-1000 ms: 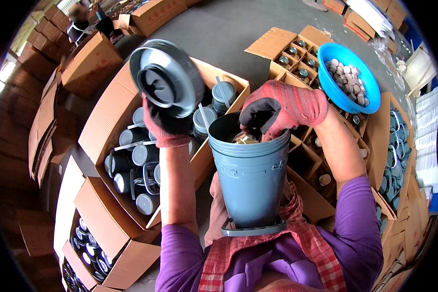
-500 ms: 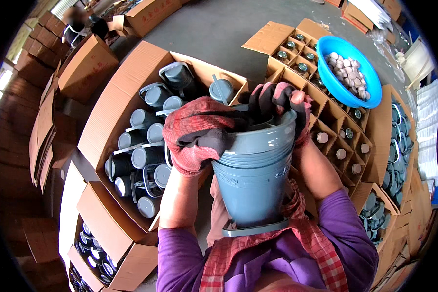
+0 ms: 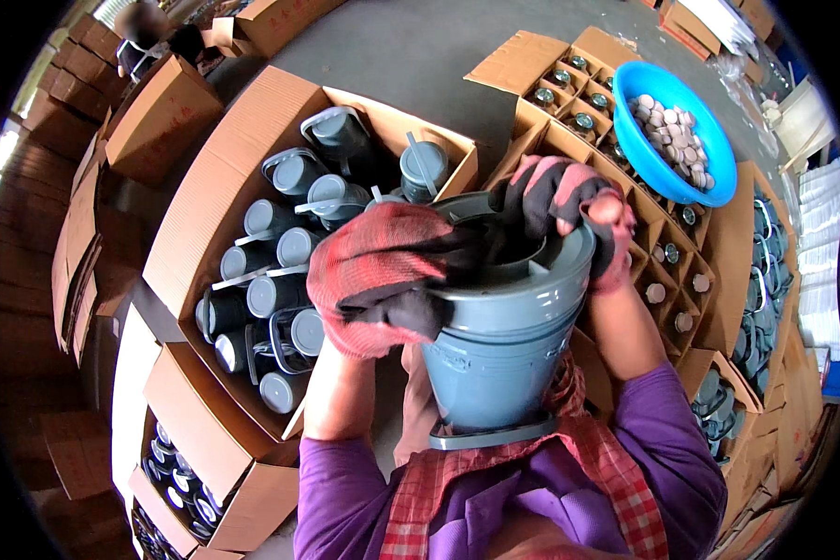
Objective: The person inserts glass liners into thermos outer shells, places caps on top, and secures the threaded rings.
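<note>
**Hands pressing lid onto bucket, centre frame**

Left hand [image 3: 383,280]: red-and-black knit glove, clamped over the near-left edge of the lid [image 3: 523,257], fingers curled down onto the bucket [image 3: 499,350] rim. Right hand [image 3: 569,210]: same glove, gripping the lid's far-right edge, thumb hooked over the rim.

Change: a second ago the left hand held the lid aloft at upper left of centre while the right hand reached inside the bucket; half a second ago both hands had closed over the mouth. Now the lid lies flat across the top with both hands bearing on it, so it looks seated or nearly so. Whether it has snapped fully home cannot be told.

Items, largest first:

1. Large box [image 3: 224,215], left of centre: open cardboard, packed with grey lidded buckets lying on their sides.
2. Bucket: grey-blue plastic, centre frame, held against the person's lap. Long axis runs from the lap at lower centre up and slightly away; mouth points up toward the camera, base toward the body. A grey handle band shows at its lower end.
3. Basin [image 3: 709,187], upper right: blue, holding small pale round pieces.
4. Lid: grey, round, recessed centre, face up.
5. Divided box [image 3: 644,233], right: cells with small capped items.
</note>
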Action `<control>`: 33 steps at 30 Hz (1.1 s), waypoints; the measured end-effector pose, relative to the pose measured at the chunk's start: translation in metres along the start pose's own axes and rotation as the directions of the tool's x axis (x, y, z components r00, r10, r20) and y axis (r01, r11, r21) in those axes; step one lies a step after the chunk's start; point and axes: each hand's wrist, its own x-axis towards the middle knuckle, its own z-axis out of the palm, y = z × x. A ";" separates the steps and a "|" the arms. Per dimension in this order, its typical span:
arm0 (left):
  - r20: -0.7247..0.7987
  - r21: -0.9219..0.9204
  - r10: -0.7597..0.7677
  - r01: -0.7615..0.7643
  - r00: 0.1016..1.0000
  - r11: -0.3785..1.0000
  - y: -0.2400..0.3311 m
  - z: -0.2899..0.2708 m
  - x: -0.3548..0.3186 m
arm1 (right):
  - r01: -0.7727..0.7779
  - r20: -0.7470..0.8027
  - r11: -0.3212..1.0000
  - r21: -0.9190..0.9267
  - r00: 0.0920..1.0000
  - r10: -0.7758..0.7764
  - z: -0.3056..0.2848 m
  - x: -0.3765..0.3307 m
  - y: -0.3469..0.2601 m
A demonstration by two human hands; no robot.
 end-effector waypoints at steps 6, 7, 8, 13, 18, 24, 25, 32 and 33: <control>0.340 0.352 -0.151 0.023 0.928 0.936 0.040 -0.006 0.034 | 0.147 0.228 0.856 -0.496 0.973 -0.035 0.018 0.002 -0.041; 0.390 0.402 -0.157 -0.014 0.907 0.916 0.041 -0.005 0.035 | 0.150 0.231 0.838 -0.525 0.973 -0.030 0.017 0.000 -0.041; 0.439 0.458 -0.167 -0.060 0.883 0.887 0.042 -0.006 0.038 | 0.125 0.217 0.836 -0.534 0.976 -0.008 0.017 -0.002 -0.038; 0.362 0.484 -0.099 -0.096 0.927 0.870 0.025 -0.004 0.018 | 0.088 0.138 0.776 -0.625 0.990 -0.001 0.022 -0.015 -0.027; 0.404 0.423 -0.263 0.076 0.876 0.903 0.029 -0.010 0.031 | -0.164 0.010 0.945 -0.282 0.985 0.174 0.017 -0.011 -0.022; -0.012 0.118 -0.286 0.285 0.958 0.951 -0.008 0.013 0.001 | -0.232 -0.242 0.747 0.624 0.851 0.466 0.001 -0.031 0.057; -0.012 0.109 -0.269 0.269 0.963 0.957 -0.010 0.011 -0.004 | -0.382 0.090 0.500 0.777 0.854 0.512 0.007 -0.032 0.067; -0.130 -0.216 -0.458 0.425 0.880 0.879 -0.021 0.010 -0.030 | -0.240 -0.132 0.829 0.505 0.928 0.349 0.009 -0.045 0.103; -0.079 -0.264 -0.519 0.484 0.851 0.834 -0.021 0.006 -0.027 | -0.212 -0.180 0.831 0.514 0.921 0.346 0.014 -0.041 0.096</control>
